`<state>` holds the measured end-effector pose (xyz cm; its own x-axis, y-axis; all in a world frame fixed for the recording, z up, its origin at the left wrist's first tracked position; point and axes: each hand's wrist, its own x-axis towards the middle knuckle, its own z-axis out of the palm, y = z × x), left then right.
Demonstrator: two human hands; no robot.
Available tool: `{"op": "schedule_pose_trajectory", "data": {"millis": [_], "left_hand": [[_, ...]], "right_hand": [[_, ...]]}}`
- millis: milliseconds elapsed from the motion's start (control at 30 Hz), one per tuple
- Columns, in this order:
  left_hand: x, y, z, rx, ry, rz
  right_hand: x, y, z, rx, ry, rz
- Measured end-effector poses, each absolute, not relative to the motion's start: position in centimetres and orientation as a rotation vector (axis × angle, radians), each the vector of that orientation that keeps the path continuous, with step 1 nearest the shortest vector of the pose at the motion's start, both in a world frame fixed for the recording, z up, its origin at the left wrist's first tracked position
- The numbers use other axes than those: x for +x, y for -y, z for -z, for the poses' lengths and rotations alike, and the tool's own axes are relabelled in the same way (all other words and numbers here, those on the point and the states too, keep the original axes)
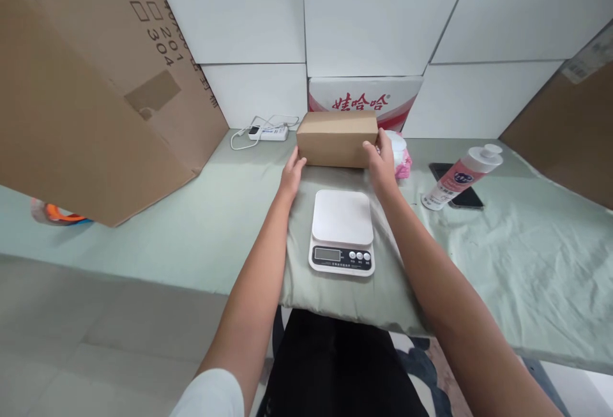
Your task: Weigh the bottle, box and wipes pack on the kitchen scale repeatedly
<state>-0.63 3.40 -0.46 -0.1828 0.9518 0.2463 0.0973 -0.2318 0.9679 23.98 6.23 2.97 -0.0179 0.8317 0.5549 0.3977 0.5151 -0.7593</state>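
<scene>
White tiles stand behind a table with a green cloth (pixel 502 244). Both hands hold a brown box (pixel 336 138) at the back of the table. The left hand (pixel 292 174) presses one end and the right hand (pixel 380 161) presses the other. The box sits just behind the scale (pixel 341 230), whose top has nothing on it yet.

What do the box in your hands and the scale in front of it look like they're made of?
Small box: plain brown cardboard by its look, matte, with sharp folded edges. Left hand and right hand press on its ends. Scale: probably white plastic, smooth and faintly glossy, with a dark display strip.
</scene>
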Motion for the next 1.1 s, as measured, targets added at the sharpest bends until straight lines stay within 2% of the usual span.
{"op": "schedule_pose_trajectory", "data": {"millis": [133, 267, 500, 667, 1100], "left_hand": [[-1.0, -0.6, -2.1, 1.39, -1.216, -1.58], [-0.6, 6.6, -4.2, 1.443, -1.219, -1.613], [1.5, 18.6, -0.5, 1.404, -1.291, -1.517], [2.3, 20.0, 1.6, 1.331, -1.222, -1.546], [2.3, 20.8, 1.7, 1.287, -1.154, -1.7]], "right_hand": [[24.0, -2.7, -5.5, -1.045, 1.558, -0.442], [26.2, 3.4, -6.8, -0.979, 1.675, -0.39], [29.0, 11.4, -2.8, -0.915, 1.648, -0.294], [29.0, 12.1, -1.2, -0.892, 1.564, -0.242], [29.0, 12.0, 0.0, -0.853, 1.57, -0.264]]}}
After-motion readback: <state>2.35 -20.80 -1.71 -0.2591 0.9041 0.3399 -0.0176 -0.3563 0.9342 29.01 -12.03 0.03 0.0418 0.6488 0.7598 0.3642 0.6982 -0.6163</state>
